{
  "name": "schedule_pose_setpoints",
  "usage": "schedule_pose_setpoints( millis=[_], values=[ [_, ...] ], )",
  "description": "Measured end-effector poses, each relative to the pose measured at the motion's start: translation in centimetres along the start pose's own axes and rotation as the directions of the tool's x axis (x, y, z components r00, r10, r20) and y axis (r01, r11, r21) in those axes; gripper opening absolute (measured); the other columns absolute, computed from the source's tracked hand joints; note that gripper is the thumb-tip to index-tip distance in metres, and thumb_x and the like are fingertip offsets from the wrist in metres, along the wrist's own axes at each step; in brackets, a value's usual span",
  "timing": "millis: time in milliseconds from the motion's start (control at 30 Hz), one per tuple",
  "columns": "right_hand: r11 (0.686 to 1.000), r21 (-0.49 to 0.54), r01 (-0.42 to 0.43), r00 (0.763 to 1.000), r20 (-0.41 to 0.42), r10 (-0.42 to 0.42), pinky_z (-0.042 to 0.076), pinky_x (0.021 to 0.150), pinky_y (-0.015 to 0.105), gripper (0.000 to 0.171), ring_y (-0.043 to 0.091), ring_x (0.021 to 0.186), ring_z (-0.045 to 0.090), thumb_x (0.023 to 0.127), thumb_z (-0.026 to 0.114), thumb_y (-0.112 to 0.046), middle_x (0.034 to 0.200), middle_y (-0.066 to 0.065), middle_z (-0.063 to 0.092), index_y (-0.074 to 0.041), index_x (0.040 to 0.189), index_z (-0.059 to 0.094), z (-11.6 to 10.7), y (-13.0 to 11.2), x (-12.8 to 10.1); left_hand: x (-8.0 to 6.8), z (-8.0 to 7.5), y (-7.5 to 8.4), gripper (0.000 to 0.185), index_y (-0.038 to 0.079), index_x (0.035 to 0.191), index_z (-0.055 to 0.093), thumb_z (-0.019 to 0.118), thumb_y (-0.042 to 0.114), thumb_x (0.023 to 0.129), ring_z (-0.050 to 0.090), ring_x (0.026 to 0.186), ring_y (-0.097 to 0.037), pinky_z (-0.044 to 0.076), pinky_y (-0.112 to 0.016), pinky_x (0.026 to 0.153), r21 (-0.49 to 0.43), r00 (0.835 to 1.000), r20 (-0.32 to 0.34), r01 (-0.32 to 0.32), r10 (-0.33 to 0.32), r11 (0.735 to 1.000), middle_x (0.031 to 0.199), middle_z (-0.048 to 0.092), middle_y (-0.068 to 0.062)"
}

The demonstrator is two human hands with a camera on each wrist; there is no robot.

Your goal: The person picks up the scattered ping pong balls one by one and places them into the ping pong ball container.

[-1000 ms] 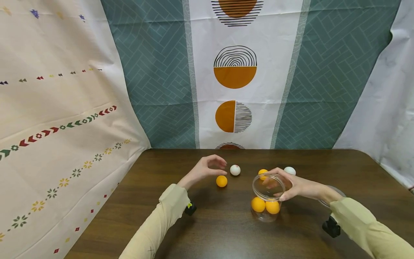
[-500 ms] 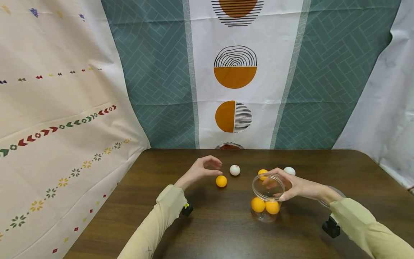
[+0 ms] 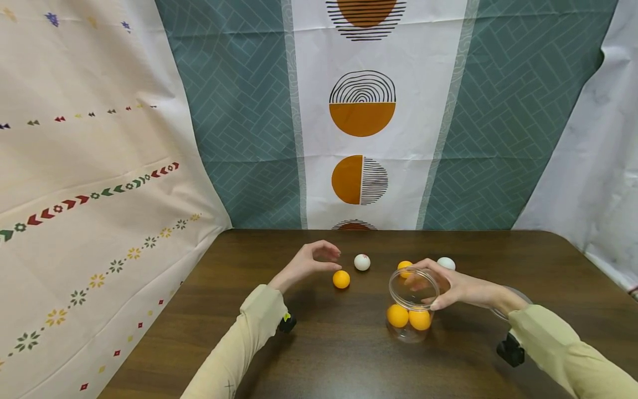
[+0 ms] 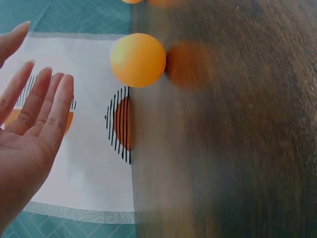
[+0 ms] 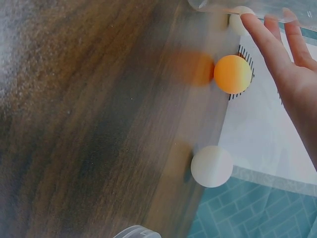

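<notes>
My left hand [image 3: 310, 261], fingers and thumb apart in a loose curve, hovers just left of an orange table tennis ball [image 3: 341, 279]; nothing is in it. The left wrist view shows that same orange ball [image 4: 137, 60] beyond the fingers [image 4: 58, 106]. On the right, my right hand [image 3: 456, 287] grips a clear, lidless jar [image 3: 407, 334] near its rim, fingers behind and thumb in front. Two orange balls [image 3: 397, 315] lie inside the upright jar. In the right wrist view only the jar's edge [image 5: 213, 6] shows by the fingertips.
A white ball [image 3: 362, 262] sits behind the orange one. Behind the jar are another orange ball [image 3: 405, 266] and a white ball [image 3: 446, 262]. A clear round lid [image 3: 522, 294] lies partly hidden under the right wrist. A patterned curtain [image 3: 239, 166] borders the table's [image 3: 329, 354] far edge.
My left hand has drawn back a little to the left from the orange ball, then stayed nearly still. The right hand and the jar have not moved.
</notes>
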State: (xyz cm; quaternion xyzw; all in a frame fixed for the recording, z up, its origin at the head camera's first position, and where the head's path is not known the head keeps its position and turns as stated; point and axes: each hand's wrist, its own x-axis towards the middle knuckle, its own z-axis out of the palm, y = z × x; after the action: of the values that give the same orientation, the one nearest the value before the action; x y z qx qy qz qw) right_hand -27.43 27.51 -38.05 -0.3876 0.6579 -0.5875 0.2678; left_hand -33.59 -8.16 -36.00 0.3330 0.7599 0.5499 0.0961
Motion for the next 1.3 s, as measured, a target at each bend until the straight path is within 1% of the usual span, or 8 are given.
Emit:
schedule_pose_setpoints(
  millis=[167,300,433,467,600,933,1167,1300],
  values=[
    [1.000,-0.002,-0.007,1.000,-0.004,0.007,0.035,0.089,0.050,0.068,0.038,0.123,0.025,0.081,0.060,0.001,0.136,0.030,0.016,0.003,0.134,0.016,0.0,-0.1,0.0,0.6,-0.1,-2.1,0.037,-0.001,0.111,0.057,0.071,0.011,0.078,0.053,0.100,-0.031,0.038,-0.040,0.086,0.016,1.000,-0.015,0.009,-0.008,1.000,0.103,0.059,-0.007],
    [1.000,0.001,-0.006,1.000,-0.004,0.006,0.035,0.089,0.051,0.068,0.038,0.123,0.024,0.081,0.059,0.001,0.136,0.029,0.017,0.002,0.134,0.017,0.1,-0.1,0.0,0.8,-0.1,-2.6,0.036,0.002,0.110,0.058,0.072,0.013,0.078,0.054,0.099,-0.029,0.040,-0.038,0.084,0.034,1.000,-0.021,0.004,-0.003,0.999,0.102,0.060,-0.004],
    [1.000,0.006,-0.013,1.000,-0.010,0.013,0.035,0.090,0.051,0.068,0.038,0.123,0.024,0.081,0.059,0.002,0.137,0.029,0.017,0.000,0.135,0.018,0.1,0.0,-0.1,0.7,-0.1,-2.7,0.037,0.002,0.109,0.058,0.073,0.015,0.078,0.055,0.097,-0.026,0.040,-0.037,0.084,0.046,1.000,-0.023,-0.003,0.004,0.999,0.101,0.060,-0.003],
    [1.000,0.006,-0.016,1.000,-0.012,0.016,0.035,0.090,0.050,0.068,0.038,0.123,0.024,0.081,0.059,0.002,0.137,0.029,0.017,0.001,0.135,0.017,0.1,0.1,-0.1,0.6,0.0,-2.3,0.037,0.000,0.110,0.058,0.072,0.014,0.078,0.054,0.098,-0.027,0.040,-0.037,0.084,0.043,1.000,-0.018,0.001,0.000,0.999,0.102,0.060,-0.004],
    [0.999,0.000,-0.039,0.999,-0.032,0.039,0.036,0.090,0.049,0.068,0.037,0.123,0.024,0.081,0.060,0.002,0.137,0.027,0.019,-0.001,0.135,0.019,0.1,0.1,-0.2,0.6,-0.1,-2.3,0.040,-0.002,0.111,0.057,0.072,0.014,0.078,0.054,0.098,-0.026,0.040,-0.037,0.084,0.047,1.000,-0.019,0.019,-0.018,0.999,0.102,0.060,-0.004],
    [1.000,-0.026,0.000,1.000,-0.014,0.000,0.036,0.088,0.050,0.067,0.040,0.122,0.026,0.082,0.060,-0.001,0.134,0.030,0.022,0.003,0.134,0.017,0.0,-0.1,0.0,0.8,-0.4,-2.9,0.036,0.003,0.108,0.059,0.073,0.016,0.077,0.056,0.096,-0.026,0.043,-0.036,0.083,0.060,0.999,-0.028,0.024,-0.022,0.998,0.102,0.060,-0.004],
    [1.000,-0.015,-0.019,1.000,-0.022,0.019,0.036,0.089,0.050,0.066,0.038,0.123,0.026,0.082,0.060,-0.001,0.135,0.030,0.018,-0.002,0.134,0.021,0.0,0.0,-0.1,0.7,-0.6,-2.9,0.040,0.002,0.110,0.058,0.074,0.018,0.077,0.056,0.094,-0.019,0.042,-0.036,0.083,0.065,0.998,-0.035,0.048,-0.046,0.997,0.102,0.060,-0.002],
    [1.000,-0.024,-0.010,1.000,-0.017,0.010,0.036,0.088,0.050,0.065,0.040,0.123,0.026,0.082,0.060,-0.001,0.135,0.030,0.019,-0.003,0.134,0.022,0.0,-0.1,0.0,0.7,-0.7,-3.0,0.041,0.000,0.111,0.057,0.074,0.016,0.077,0.056,0.094,-0.020,0.042,-0.035,0.082,0.077,0.998,-0.033,0.047,-0.045,0.996,0.102,0.060,-0.003]
  ],
)
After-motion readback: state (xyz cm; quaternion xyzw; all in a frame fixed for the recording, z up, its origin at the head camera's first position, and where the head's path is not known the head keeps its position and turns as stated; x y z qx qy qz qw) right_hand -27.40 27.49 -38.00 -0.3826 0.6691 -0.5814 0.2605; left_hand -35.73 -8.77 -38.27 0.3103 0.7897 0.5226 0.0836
